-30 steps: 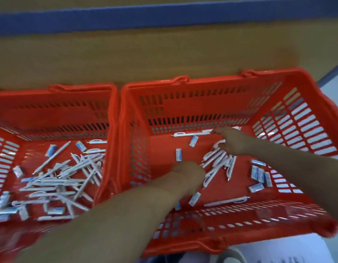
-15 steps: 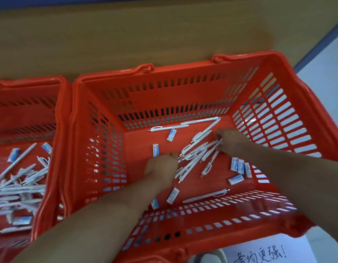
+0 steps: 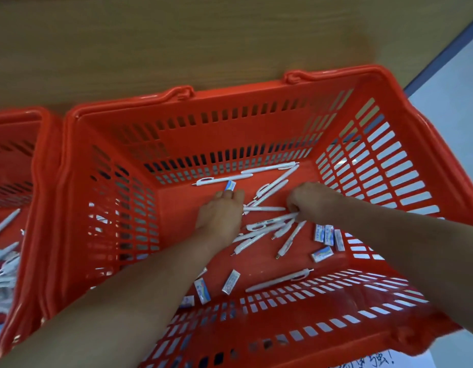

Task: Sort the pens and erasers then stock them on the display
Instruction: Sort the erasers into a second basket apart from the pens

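Basket, mixed stock: R hand fingers curled round pens mid-floor, L hand fingertips on eraser nr back wall, grip unclear; risk: pens, held at one end only, may fan & slip out, or eraser skid away.

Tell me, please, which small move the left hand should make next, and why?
Probably the left hand should pinch the eraser at its fingertips and lift it out. That eraser lies alone near the far wall of the basket, apart from the other erasers, and the right hand is busy gripping a bundle of pens.
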Action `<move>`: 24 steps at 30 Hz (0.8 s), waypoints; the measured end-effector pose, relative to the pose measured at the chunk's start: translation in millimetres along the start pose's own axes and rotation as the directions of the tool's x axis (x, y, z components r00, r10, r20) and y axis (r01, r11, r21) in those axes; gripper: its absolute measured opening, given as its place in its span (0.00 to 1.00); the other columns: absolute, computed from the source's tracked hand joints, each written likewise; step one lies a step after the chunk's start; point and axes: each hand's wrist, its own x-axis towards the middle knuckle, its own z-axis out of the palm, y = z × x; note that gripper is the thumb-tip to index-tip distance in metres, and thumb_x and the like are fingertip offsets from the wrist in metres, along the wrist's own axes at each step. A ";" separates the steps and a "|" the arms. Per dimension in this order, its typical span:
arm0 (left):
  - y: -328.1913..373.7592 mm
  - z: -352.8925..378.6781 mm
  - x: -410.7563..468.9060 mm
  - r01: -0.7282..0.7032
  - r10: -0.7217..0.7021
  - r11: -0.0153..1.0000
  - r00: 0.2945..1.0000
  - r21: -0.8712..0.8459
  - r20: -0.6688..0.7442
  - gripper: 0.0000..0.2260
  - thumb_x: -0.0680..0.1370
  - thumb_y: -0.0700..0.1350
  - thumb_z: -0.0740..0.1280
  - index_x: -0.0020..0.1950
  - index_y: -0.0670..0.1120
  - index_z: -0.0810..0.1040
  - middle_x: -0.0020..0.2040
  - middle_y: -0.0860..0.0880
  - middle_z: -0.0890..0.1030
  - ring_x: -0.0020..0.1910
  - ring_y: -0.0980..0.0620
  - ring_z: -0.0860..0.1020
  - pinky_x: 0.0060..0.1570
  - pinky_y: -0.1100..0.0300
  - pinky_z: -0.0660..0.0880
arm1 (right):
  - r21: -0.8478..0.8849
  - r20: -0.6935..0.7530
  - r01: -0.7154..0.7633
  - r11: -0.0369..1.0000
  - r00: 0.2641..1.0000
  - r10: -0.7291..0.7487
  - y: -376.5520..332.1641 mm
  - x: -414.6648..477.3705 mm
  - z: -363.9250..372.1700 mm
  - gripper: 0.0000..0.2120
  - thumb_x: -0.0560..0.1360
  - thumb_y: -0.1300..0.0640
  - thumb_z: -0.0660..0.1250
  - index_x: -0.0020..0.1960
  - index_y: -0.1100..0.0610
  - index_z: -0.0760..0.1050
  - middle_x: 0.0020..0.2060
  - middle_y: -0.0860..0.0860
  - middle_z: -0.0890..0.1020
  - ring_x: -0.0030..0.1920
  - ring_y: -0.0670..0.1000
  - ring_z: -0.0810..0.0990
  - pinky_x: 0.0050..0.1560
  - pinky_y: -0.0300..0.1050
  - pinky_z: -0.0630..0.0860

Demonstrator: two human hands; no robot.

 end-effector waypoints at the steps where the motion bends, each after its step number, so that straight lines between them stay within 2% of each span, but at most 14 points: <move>1: 2.8 2.1 1.1 -0.042 0.042 0.999 0.999 0.012 -0.005 0.17 0.75 0.38 0.60 0.64 0.46 0.66 0.62 0.46 0.72 0.62 0.45 0.70 0.49 0.50 0.73 | -0.037 0.023 0.014 0.999 1.000 -0.014 -0.6 -2.4 -3.0 0.14 0.73 0.54 0.69 0.58 0.54 0.77 0.57 0.51 0.79 0.59 0.53 0.75 0.53 0.43 0.69; 3: 10.7 6.7 5.3 -0.107 0.107 0.994 0.994 0.031 -0.007 0.16 0.77 0.42 0.61 0.66 0.47 0.67 0.61 0.47 0.71 0.62 0.45 0.70 0.47 0.50 0.74 | -0.102 0.043 0.053 0.993 0.998 -0.048 -0.8 -5.7 -6.2 0.14 0.74 0.56 0.68 0.60 0.54 0.76 0.59 0.51 0.78 0.60 0.53 0.75 0.55 0.43 0.70; 7: 25.9 8.6 19.0 -0.060 0.061 0.998 0.998 0.007 -0.028 0.16 0.78 0.45 0.62 0.66 0.46 0.68 0.59 0.47 0.73 0.60 0.45 0.73 0.46 0.51 0.73 | -0.121 0.080 0.107 0.987 0.992 -0.098 -0.2 -14.6 -9.0 0.15 0.74 0.60 0.64 0.59 0.52 0.77 0.57 0.52 0.79 0.57 0.55 0.77 0.54 0.46 0.74; 9: 32.6 6.2 20.7 -0.068 0.067 0.997 0.996 -0.027 -0.062 0.14 0.79 0.48 0.61 0.62 0.45 0.70 0.58 0.47 0.74 0.58 0.44 0.74 0.46 0.52 0.72 | -0.137 0.194 0.110 0.984 0.978 -0.082 0.6 -22.0 -15.6 0.13 0.74 0.61 0.62 0.57 0.56 0.77 0.51 0.53 0.80 0.53 0.56 0.78 0.48 0.44 0.75; 11: 39.0 3.3 20.7 -0.071 0.064 0.994 0.994 -0.084 -0.091 0.15 0.79 0.52 0.58 0.61 0.45 0.70 0.57 0.47 0.75 0.57 0.45 0.74 0.47 0.53 0.72 | -0.105 0.345 0.045 0.993 0.939 -0.006 4.4 -29.1 -25.1 0.11 0.75 0.61 0.60 0.55 0.61 0.77 0.43 0.53 0.81 0.45 0.55 0.80 0.39 0.41 0.74; 14: 46.9 2.7 23.2 -0.081 0.080 0.995 0.997 -0.055 -0.012 0.18 0.79 0.55 0.59 0.63 0.46 0.69 0.60 0.47 0.74 0.60 0.45 0.72 0.51 0.53 0.71 | -0.029 0.466 -0.072 0.997 0.881 0.077 13.3 -41.4 -38.1 0.11 0.75 0.63 0.62 0.55 0.61 0.78 0.43 0.54 0.84 0.38 0.50 0.83 0.31 0.38 0.76; 16: 54.0 4.1 26.0 -0.076 0.078 0.996 0.996 -0.035 0.050 0.18 0.78 0.54 0.62 0.63 0.45 0.68 0.60 0.45 0.75 0.60 0.43 0.73 0.52 0.52 0.71 | -0.005 0.443 -0.131 0.991 0.888 0.120 18.7 -53.3 -45.9 0.09 0.75 0.64 0.63 0.55 0.60 0.77 0.44 0.54 0.83 0.39 0.50 0.84 0.33 0.39 0.77; 19: 69.0 5.4 28.7 -0.068 0.067 0.998 0.996 0.004 0.060 0.12 0.79 0.43 0.60 0.61 0.42 0.69 0.58 0.42 0.78 0.57 0.41 0.77 0.50 0.51 0.73 | 0.114 0.402 -0.262 0.958 0.894 0.197 26.9 -71.6 -58.8 0.09 0.77 0.63 0.59 0.55 0.59 0.74 0.44 0.56 0.82 0.36 0.51 0.83 0.37 0.41 0.79; 22: 67.6 9.8 27.8 0.003 -0.006 1.000 0.990 0.018 0.138 0.13 0.79 0.40 0.56 0.63 0.40 0.68 0.59 0.40 0.78 0.58 0.39 0.77 0.52 0.49 0.73 | 0.220 0.290 -0.291 0.931 0.931 0.223 31.9 -83.9 -64.7 0.09 0.80 0.59 0.56 0.56 0.56 0.72 0.44 0.53 0.79 0.36 0.49 0.76 0.36 0.42 0.73; 24: 51.0 4.2 21.5 -0.061 0.039 0.994 0.972 0.087 0.232 0.13 0.78 0.41 0.57 0.62 0.41 0.70 0.59 0.41 0.78 0.58 0.39 0.77 0.53 0.50 0.73 | 0.315 0.185 -0.261 0.912 0.960 0.211 29.4 -87.8 -63.1 0.09 0.82 0.54 0.54 0.57 0.54 0.71 0.42 0.49 0.75 0.37 0.46 0.72 0.37 0.40 0.69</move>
